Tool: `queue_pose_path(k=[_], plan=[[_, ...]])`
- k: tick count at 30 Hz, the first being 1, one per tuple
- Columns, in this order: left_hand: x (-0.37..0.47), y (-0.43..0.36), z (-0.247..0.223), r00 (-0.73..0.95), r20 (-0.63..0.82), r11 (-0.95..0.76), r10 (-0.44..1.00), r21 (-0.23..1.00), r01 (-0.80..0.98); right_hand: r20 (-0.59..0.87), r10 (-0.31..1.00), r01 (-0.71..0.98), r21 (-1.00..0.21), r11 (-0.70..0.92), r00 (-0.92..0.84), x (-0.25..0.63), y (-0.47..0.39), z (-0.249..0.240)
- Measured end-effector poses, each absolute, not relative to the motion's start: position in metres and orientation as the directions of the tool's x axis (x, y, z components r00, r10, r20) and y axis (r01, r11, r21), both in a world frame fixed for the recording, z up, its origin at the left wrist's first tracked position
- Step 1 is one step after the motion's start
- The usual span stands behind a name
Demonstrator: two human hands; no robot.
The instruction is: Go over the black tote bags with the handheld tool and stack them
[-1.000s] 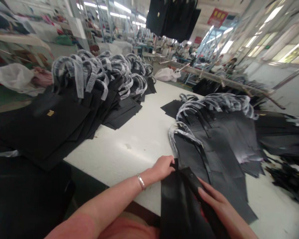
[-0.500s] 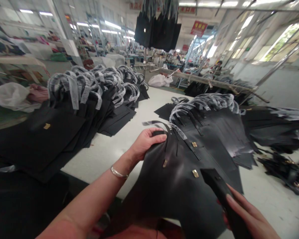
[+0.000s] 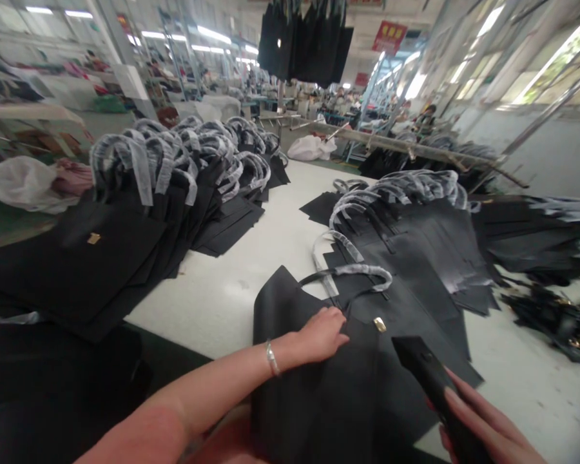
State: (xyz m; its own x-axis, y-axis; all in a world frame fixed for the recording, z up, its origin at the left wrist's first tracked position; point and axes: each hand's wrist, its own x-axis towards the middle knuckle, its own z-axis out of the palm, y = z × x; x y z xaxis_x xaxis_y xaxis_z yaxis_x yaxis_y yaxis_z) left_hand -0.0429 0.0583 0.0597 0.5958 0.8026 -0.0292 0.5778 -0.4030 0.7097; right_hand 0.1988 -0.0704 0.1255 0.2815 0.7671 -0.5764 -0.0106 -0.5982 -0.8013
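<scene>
A black bag panel lies before me, its handle wrapped in clear film and arching away from me. My left hand rests on this panel just below the handle's base. Its fingers are curled down and pressed together, and what is under them is hidden. In my right hand is a long black object with a blunt, slanted end and a small round mark; its kind I cannot make out. Between the hands, a gold metal fitting shows on another black panel lying underneath.
Black panels with film-wrapped handles are stacked on the left of the white table. Another stack lies at the right, beside a heap of black straps with gold hardware. More panels hang ahead.
My left hand has let go of the panel's top edge and moved right and down onto its face. The panel has flattened, with its handle now to the right. My right hand has shifted slightly down.
</scene>
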Motion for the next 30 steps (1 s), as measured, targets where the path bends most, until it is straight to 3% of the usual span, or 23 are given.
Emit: queue_pose_path(k=[4, 12, 21, 27, 30], plan=[[-0.054, 0.024, 0.034, 0.626, 0.121, -0.581, 0.771, 0.536, 0.612, -0.666, 0.726, 0.073, -0.726, -0.684, 0.173, 0.188, -0.067, 0.116], [-0.05, 0.015, 0.005, 0.654, 0.267, -0.698, 0.708, 0.408, 0.589, -0.716, 0.691, 0.145, -0.677, -0.722, 0.097, 0.176, -0.048, 0.11], [-0.053, 0.013, 0.012, 0.689, 0.273, -0.74, 0.671, 0.295, 0.604, -0.695, 0.703, 0.049, -0.705, -0.707, 0.152, 0.179, -0.039, 0.108], [-0.053, 0.013, 0.012, 0.699, 0.257, -0.743, 0.667, 0.292, 0.602, -0.685, 0.709, -0.048, -0.724, -0.688, 0.166, 0.183, -0.032, 0.106], [-0.054, 0.011, 0.012, 0.697, 0.263, -0.743, 0.667, 0.293, 0.602, -0.642, 0.724, -0.08, -0.76, -0.645, 0.253, 0.196, -0.032, 0.105]])
